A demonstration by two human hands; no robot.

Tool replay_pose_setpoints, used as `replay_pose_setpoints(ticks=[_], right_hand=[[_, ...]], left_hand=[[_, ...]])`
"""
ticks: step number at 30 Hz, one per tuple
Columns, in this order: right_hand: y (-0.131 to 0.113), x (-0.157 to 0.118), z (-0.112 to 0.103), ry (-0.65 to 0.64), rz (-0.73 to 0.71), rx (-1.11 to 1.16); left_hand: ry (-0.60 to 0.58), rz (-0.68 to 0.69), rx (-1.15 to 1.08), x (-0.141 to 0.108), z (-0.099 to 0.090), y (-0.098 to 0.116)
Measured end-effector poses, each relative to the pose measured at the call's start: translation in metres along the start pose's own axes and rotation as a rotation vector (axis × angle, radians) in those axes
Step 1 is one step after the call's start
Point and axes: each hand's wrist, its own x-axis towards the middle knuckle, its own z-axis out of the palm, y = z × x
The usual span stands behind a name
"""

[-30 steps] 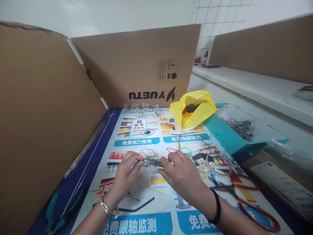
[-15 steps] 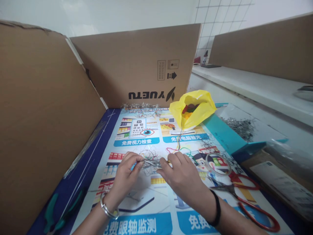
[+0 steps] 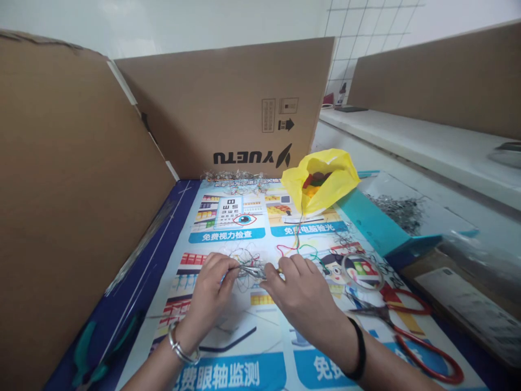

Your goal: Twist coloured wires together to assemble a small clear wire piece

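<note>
Between my hands is a small bundle of thin metal wires [image 3: 252, 270], with curled loops around it. My left hand [image 3: 214, 288], a silver bangle on its wrist, pinches the bundle's left end between thumb and fingertips. My right hand [image 3: 299, 288], with a black band at the wrist, is closed round the right end; its curled fingers hide part of it. Red, yellow and green threads [image 3: 311, 251] lie just behind my right hand and run up to a yellow bag [image 3: 319, 182]. Both hands are above a printed sheet [image 3: 228, 244].
Red-handled scissors [image 3: 388, 315] and a clear tape roll [image 3: 363, 271] lie at the right. Green-handled pliers [image 3: 87, 353] lie lower left. Cardboard panels [image 3: 228, 108] rise behind and left; a wire pile [image 3: 396, 212] sits in a blue box.
My hands hold nearly the same position, still pinching the wire bundle. The view has shifted very slightly.
</note>
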Motion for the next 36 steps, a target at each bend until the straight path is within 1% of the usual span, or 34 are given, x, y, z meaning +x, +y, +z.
replay_pose_setpoints(ticks=[12, 16, 19, 26, 32, 36], right_hand=[[0.0, 0.001, 0.0, -0.015, 0.039, 0.038], [0.0, 0.0, 0.001, -0.01, 0.059, 0.078], [0.001, 0.001, 0.002, -0.011, 0.073, 0.09], [0.001, 0.004, -0.001, 0.009, 0.05, 0.085], [-0.002, 0.004, -0.004, 0.018, 0.081, 0.101], [-0.004, 0.004, -0.006, -0.001, 0.108, 0.107]], left_hand=[[0.045, 0.139, 0.122, -0.002, 0.004, -0.006], [0.043, 0.121, 0.106, -0.003, 0.003, -0.005], [0.037, 0.089, 0.048, -0.002, 0.003, -0.004], [0.059, 0.017, -0.064, 0.002, 0.001, -0.007], [0.11, 0.051, -0.123, 0.0, 0.003, -0.013], [0.134, 0.085, -0.124, 0.001, 0.002, -0.011]])
